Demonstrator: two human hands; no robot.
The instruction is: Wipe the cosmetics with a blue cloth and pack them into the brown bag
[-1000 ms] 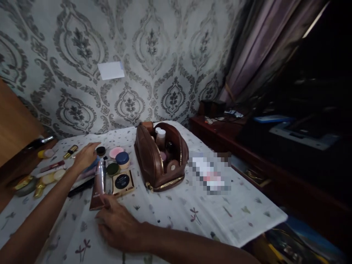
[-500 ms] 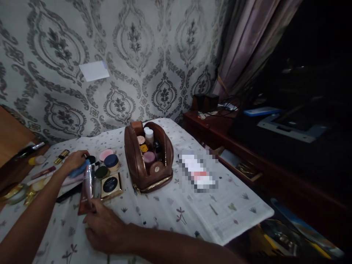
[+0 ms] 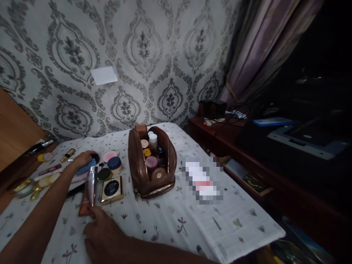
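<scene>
at the left of a cloth-covered table (image 3: 192, 227), the left hand (image 3: 82, 160) closes its fingers over a blue item (image 3: 82, 169) among scattered cosmetics, the blue showing just below the knuckles. nearer the camera, the right hand (image 3: 103, 238) lies flat and loosely spread, fingertips touching the near end of a tube (image 3: 90, 183) beside a gold compact (image 3: 111, 189). an open brown cosmetic bag (image 3: 152, 161) stands to the right.
</scene>
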